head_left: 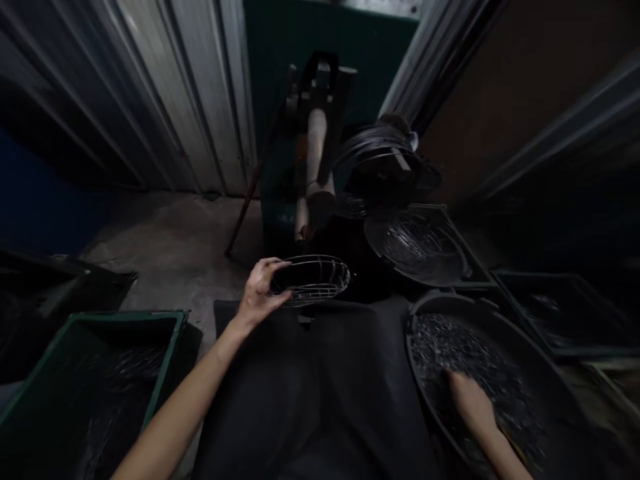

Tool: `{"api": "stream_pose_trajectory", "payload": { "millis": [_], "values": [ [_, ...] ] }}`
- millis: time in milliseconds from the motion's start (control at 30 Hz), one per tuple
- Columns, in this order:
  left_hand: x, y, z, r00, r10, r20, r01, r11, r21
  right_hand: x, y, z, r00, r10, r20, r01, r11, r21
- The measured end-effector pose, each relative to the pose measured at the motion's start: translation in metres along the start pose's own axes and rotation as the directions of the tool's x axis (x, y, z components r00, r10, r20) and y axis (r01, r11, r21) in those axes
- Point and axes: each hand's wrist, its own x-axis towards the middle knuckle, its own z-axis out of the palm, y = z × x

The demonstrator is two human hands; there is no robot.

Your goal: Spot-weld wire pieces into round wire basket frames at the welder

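A round wire basket frame (320,291) is held at its left side by my left hand (263,287), fingers wrapped on its upper and lower rings. It hangs just in front of the machine's rod-like electrodes (314,193), above the dark apron on my lap. My right hand (470,397) reaches down into a wide dark basin (545,380) on the right. Many short bits of metal wire (467,347) fill this basin. The right fingertips are hidden among the pieces, so whatever they grip does not show.
A green crate (177,340) with metal pieces stands at lower left. Behind the basin are a bowl of wire parts (420,243) and stacked wire rings (375,140). A dark tray (565,310) lies far right. The green machine body (280,40) rises ahead beside corrugated wall panels (190,87).
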Motion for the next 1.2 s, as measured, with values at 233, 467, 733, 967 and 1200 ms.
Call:
{"api": "stream_pose_trajectory", "payload": {
  "millis": [233, 467, 733, 967, 1200],
  "values": [
    [0.006, -0.01, 0.002, 0.998, 0.039, -0.053, -0.041, 0.999, -0.035, 0.014, -0.018, -0.001, 0.998, 0.051, 0.037, -0.056, 0.987, 0.148],
    [0.01, -0.003, 0.01, 0.997, 0.049, -0.051, -0.05, 0.998, -0.023, 0.018, -0.027, -0.004, 0.994, -0.092, 0.056, 0.077, 0.968, 0.239],
    [0.009, 0.008, 0.013, 0.999, -0.037, 0.029, 0.038, 0.998, -0.046, 0.026, -0.009, -0.012, 0.998, -0.054, 0.037, 0.043, 0.967, 0.252],
    [0.013, 0.014, 0.007, 0.995, -0.049, 0.084, 0.051, 0.998, -0.03, -0.004, -0.08, -0.142, 0.949, -0.166, -0.267, 0.314, 0.468, 0.826],
    [0.02, 0.03, 0.002, 0.982, -0.022, 0.19, 0.02, 1.0, 0.01, 0.011, -0.202, -0.205, 0.587, -0.573, -0.572, 0.806, 0.346, 0.481]
  ]
}}
